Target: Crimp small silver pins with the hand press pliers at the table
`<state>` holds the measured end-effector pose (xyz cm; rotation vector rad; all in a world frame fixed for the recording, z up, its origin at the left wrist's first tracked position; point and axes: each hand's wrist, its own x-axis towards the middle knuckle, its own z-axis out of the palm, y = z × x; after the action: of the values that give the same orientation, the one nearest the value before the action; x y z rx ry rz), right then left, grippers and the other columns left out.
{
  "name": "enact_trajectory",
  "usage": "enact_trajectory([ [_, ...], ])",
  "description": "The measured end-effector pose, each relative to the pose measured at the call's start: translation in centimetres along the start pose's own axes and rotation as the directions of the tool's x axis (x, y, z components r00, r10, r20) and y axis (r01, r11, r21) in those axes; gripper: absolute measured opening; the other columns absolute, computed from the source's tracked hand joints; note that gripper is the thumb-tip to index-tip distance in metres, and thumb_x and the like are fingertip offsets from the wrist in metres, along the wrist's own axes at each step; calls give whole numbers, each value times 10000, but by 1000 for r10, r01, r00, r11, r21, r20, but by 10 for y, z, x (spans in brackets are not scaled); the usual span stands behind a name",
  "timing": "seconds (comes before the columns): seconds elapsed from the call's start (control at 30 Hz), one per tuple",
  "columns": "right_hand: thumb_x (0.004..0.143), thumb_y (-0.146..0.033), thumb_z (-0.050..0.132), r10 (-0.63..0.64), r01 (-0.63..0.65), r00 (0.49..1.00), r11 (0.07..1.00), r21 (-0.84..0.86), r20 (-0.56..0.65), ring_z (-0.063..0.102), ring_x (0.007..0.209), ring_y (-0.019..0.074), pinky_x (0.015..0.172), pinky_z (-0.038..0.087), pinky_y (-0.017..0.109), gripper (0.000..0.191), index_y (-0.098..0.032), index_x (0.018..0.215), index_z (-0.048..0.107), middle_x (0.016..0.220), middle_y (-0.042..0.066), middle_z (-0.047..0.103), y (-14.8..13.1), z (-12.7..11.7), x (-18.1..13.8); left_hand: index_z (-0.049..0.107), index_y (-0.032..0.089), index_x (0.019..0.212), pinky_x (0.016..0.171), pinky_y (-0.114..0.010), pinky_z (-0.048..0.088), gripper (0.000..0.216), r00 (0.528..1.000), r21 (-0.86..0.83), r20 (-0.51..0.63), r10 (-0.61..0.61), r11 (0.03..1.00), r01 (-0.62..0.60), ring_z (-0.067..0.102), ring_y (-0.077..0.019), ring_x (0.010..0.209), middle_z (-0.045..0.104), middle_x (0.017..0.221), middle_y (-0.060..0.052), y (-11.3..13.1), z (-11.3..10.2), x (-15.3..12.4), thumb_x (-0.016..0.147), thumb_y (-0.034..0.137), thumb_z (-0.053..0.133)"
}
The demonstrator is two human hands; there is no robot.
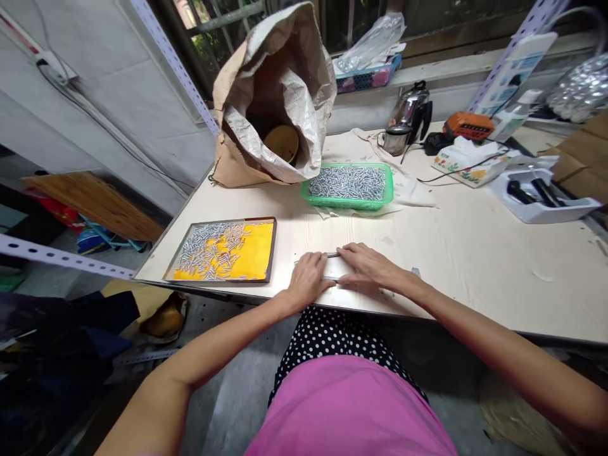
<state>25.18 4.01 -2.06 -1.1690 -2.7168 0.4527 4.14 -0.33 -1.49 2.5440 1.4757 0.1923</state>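
Two thin gray strips (331,278) lay across the gap between the hands, low over the table (332,221) near its front edge; whether they were joined as one frame, couldn't tell. Left hand (308,277) had fingers on the far strip and thumb by the near one; right hand (365,265) matched it, thumb and fingers spread across both, so the pair was held between them. Pressure couldn't be judged. Main risk: uneven push from the two sides could skew the strips or pop one loose, since fingers covered most of the ends. Slip risk too: table edge was just in front of the near strip, so a dropped piece could go to the floor. Left elbow swinging out could clip the tray (259,253), left of the grip, and scatter its loose pins (209,250); its near side sat close to the edge. Beyond the grip stood the green basket (388,190), heaped with pins, and the big open sack (228,152), leaning behind and left, blocking reach to the back. Small scrap (415,272) lay just beside the right forearm. Farther right: mug (394,140), kettle (411,111), orange pack (468,126), white bin (527,212). Nothing stood between the hands and the tray.
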Motion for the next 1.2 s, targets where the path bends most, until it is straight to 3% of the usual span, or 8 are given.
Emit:
enact_trajectory([
  [0.17,957,-344,495,24,-22,998,999,48,-50,562,994,253,852,427,368,339,-140,1207,600,1079,138,643,16,3,7,402,161,1410,1150,-529,289,579,987,-90,-75,144,985,-150,301,-332,1436,425,1496,-164,24,22,-27,929,433,572],
  [0.33,949,-300,504,97,-105,990,992,-70,-107,547,952,245,813,379,362,209,-174,969,670,979,89,671,13,-4,37,452,169,1371,1176,-518,247,622,981,-213,-50,185,958,-192,401,-295,1386,550,1391,-141,35,26,-33,907,575,534],
  [0.43,922,-296,551,162,-174,981,978,-114,-109,544,968,257,796,363,364,179,-187,1000,672,1022,90,680,6,-12,59,473,175,1354,1176,-517,241,622,984,-248,-61,165,953,-175,418,-286,1373,569,1367,-137,33,23,-31,897,592,541],
  [0.57,911,-264,584,-106,102,994,985,-142,-21,516,1014,250,811,363,350,229,-239,1115,683,1103,91,653,-30,-12,71,502,141,1332,1162,-499,276,630,978,-267,-70,197,941,-208,432,-308,1352,545,1388,-163,29,28,-28,895,593,542],
  [0.67,900,-320,625,-350,360,931,927,-107,107,475,1095,259,815,364,345,205,-315,1085,713,1138,67,633,-66,-1,73,471,104,1375,1105,-496,360,682,985,-297,-20,170,940,-168,476,-347,1308,534,1395,-197,28,38,-29,889,573,563],
  [0.77,900,-324,629,-456,478,872,872,-105,179,454,1132,266,804,359,348,146,-320,998,737,1116,58,638,-88,11,79,449,85,1404,1073,-502,392,732,993,-327,18,121,939,-108,520,-369,1262,562,1364,-202,29,46,-32,880,582,568],
  [1.0,920,-249,580,-578,610,789,778,-149,210,525,946,224,740,361,344,142,-214,839,691,878,50,666,-96,31,100,448,72,1419,1051,-474,416,852,994,-308,-10,110,945,-107,538,-383,1241,583,1341,-207,29,58,-36,842,694,533],
  [1.2,904,-134,513,-458,455,889,884,-106,-1,575,841,190,749,404,317,137,-179,890,642,892,53,672,-87,20,100,379,92,1458,1076,-454,398,836,982,-257,-78,171,948,-186,504,-360,1287,503,1426,-210,26,50,-35,868,667,517],
])
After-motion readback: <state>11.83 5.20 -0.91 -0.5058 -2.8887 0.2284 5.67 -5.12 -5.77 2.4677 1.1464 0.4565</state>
